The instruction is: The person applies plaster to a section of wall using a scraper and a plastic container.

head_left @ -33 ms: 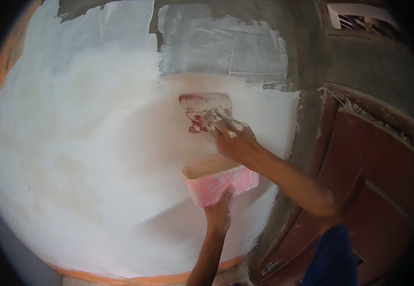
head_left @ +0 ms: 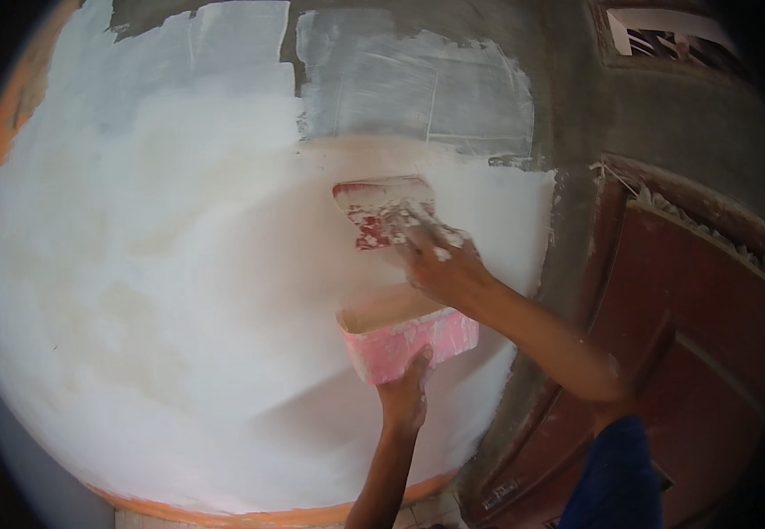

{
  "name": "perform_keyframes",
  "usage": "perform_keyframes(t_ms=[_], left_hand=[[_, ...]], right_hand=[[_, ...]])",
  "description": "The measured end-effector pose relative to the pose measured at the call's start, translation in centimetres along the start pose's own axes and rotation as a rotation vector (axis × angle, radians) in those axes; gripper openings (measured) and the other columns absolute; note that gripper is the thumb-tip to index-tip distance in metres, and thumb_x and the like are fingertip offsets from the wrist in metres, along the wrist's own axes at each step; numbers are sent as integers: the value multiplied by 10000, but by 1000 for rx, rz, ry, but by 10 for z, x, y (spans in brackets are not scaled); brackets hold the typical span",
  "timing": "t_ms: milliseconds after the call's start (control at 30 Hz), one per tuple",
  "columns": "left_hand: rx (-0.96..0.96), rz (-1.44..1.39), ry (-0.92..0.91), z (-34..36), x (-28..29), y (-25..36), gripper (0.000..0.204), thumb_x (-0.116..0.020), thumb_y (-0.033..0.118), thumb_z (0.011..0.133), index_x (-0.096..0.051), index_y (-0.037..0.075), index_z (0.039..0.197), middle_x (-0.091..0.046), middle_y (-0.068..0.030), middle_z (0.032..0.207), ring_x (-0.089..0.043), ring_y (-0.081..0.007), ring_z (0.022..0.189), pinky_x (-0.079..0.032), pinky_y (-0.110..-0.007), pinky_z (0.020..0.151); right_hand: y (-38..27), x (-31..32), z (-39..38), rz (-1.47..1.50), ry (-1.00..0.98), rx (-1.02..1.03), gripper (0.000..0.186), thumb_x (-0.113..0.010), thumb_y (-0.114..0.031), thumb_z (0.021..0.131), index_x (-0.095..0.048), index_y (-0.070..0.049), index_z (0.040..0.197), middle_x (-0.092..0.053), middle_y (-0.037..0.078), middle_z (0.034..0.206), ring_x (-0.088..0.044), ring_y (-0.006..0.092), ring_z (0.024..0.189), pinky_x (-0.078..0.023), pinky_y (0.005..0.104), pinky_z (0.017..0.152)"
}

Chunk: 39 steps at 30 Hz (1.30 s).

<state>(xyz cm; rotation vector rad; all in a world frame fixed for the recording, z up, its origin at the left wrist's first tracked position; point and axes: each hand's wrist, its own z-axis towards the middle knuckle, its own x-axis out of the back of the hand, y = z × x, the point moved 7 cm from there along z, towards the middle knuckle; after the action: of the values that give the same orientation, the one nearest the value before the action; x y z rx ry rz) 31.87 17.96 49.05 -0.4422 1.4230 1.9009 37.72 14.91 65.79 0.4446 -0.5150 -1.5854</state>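
My right hand (head_left: 446,260), its fingers smeared with white putty, grips a broad red putty knife (head_left: 367,214). White putty coats much of its face. The blade points up toward the whitened wall (head_left: 189,282); whether its edge touches the surface I cannot tell. Below it, my left hand (head_left: 406,393) holds up a pink plastic tub (head_left: 404,348) from underneath, thumb on the near side. Streaks of putty mark the tub's outside. How much putty lies inside is hard to make out.
Bare grey plaster (head_left: 568,123) borders the white area at the top and right. A reddish-brown door (head_left: 673,309) stands at the right, with a small opening (head_left: 673,40) high above it. Orange paint (head_left: 250,518) shows along the wall's lower and left edges.
My right hand and the putty knife have shifted slightly right and down, and the knife's upper edge has tilted a little. The left hand and tub stay nearly still.
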Motion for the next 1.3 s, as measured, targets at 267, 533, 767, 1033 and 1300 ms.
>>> perform_keyframes(t_ms=[267,533,767,1033,1300], left_hand=[[2,-59,-41,-6,3,6,535,-587,-21,749,-336,46,1216,-456,-77,1108,-477,-191,1021,-454,-322,822],[2,35,-69,-16,27,-7,495,-589,-63,715,-397,16,1164,-474,-70,1083,-482,-186,1003,-430,-290,833],[10,48,-43,-22,51,-7,467,-536,-81,720,-402,21,1156,-476,-68,1050,-491,-190,974,-437,-307,831],[-2,-11,-25,-25,47,-5,499,-548,-72,704,-386,25,1165,-467,-73,1055,-489,-189,969,-436,-315,831],[6,21,-136,-30,55,-3,557,-597,-63,668,-389,27,1177,-476,-69,1090,-479,-208,1021,-422,-333,865]], right_hand=[[101,-32,42,19,38,-306,220,-601,-134,708,-601,-117,927,-580,69,906,-583,216,788,-506,345,605],[25,-60,-58,129,-34,-80,238,-578,-137,723,-588,-37,938,-549,137,1095,-562,263,957,-496,355,722],[53,10,-34,201,390,-83,264,-613,-83,687,-591,-42,946,-584,129,1016,-569,275,970,-501,353,749],[60,-52,-67,31,115,-201,142,-619,-174,706,-602,-115,834,-560,87,848,-559,242,813,-482,368,677],[100,-68,-136,-422,-11,-66,152,-552,-62,779,-566,-34,928,-561,152,942,-573,287,832,-488,405,779]])
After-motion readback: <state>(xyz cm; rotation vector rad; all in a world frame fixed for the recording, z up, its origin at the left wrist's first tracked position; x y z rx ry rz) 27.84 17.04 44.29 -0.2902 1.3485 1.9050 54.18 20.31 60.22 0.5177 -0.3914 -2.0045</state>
